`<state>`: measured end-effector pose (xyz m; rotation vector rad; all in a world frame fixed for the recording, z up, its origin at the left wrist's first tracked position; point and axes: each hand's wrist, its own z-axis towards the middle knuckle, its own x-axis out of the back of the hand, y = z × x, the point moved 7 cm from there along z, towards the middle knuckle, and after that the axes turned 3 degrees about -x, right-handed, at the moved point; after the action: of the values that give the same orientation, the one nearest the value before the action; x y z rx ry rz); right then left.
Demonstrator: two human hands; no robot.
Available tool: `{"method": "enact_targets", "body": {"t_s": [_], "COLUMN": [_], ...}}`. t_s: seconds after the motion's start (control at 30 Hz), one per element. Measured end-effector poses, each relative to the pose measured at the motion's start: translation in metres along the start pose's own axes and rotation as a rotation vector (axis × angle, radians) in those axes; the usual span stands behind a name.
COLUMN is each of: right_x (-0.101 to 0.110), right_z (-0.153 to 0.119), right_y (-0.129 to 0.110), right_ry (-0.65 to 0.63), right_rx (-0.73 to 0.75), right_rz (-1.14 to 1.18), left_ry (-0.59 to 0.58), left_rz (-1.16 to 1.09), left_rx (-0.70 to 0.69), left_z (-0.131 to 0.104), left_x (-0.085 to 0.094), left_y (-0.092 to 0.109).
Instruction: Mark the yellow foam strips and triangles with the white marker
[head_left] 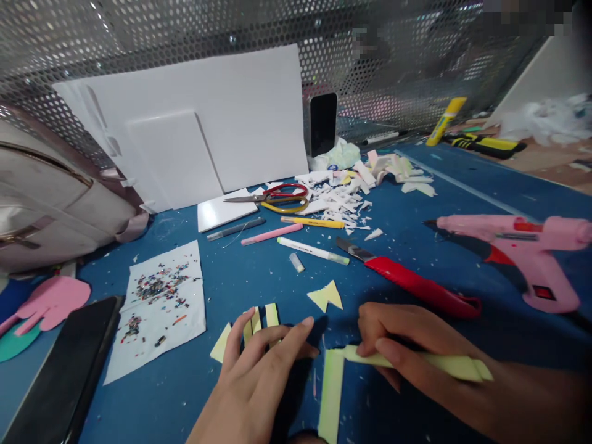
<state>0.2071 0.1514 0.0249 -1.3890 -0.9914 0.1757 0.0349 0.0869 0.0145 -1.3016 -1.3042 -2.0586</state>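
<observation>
My right hand [411, 357] is closed around a pale green marker [444, 365], whose tip touches the top end of a yellow-green strip [331, 394] lying on the blue table. My left hand [266, 364] rests on the table to the left of that strip, fingers spread over several narrow pale yellow strips [272, 314]; their lower ends are hidden beneath it. Beyond both hands lies a small notched pale yellow piece [326, 296]. A loose clear pen cap [296, 263] sits farther back.
A red utility knife [416, 283] and pink glue gun [518, 240] lie at right. Scissors [282, 197], several markers [272, 234] and white scraps [340, 197] are behind. At left are a phone [65, 376], a paper with coloured bits [161, 308] and a bag [60, 197].
</observation>
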Motion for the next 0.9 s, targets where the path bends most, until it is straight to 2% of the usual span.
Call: {"method": "enact_targets", "body": {"t_s": [0.17, 0.37, 0.53, 0.67, 0.8, 0.9], "right_x": [0.0, 0.008, 0.009, 0.006, -0.002, -0.007], "right_z": [-0.001, -0.008, -0.009, -0.011, -0.011, -0.01], "right_y": [-0.003, -0.011, -0.01, -0.011, -0.012, -0.014], "right_ry": [-0.003, 0.133, 0.194, 0.213, 0.13, 0.065], "right_rx": [0.009, 0.258, 0.258, 0.286, 0.369, 0.443], "right_rz": [-0.025, -0.028, -0.051, -0.09, -0.136, -0.178], "left_ry": [-0.001, 0.01, 0.003, 0.01, -0.09, -0.109], "left_rz": [-0.044, 0.007, 0.065, 0.022, -0.015, -0.007], "left_rx": [-0.002, -0.053, -0.063, -0.138, -0.139, -0.155], "left_z": [0.0, -0.005, -0.004, 0.004, 0.012, 0.014], "left_x": [0.002, 0.001, -0.003, -0.002, -0.002, 0.002], "left_y": [0.0, -0.001, -0.001, 0.003, 0.006, 0.011]}}
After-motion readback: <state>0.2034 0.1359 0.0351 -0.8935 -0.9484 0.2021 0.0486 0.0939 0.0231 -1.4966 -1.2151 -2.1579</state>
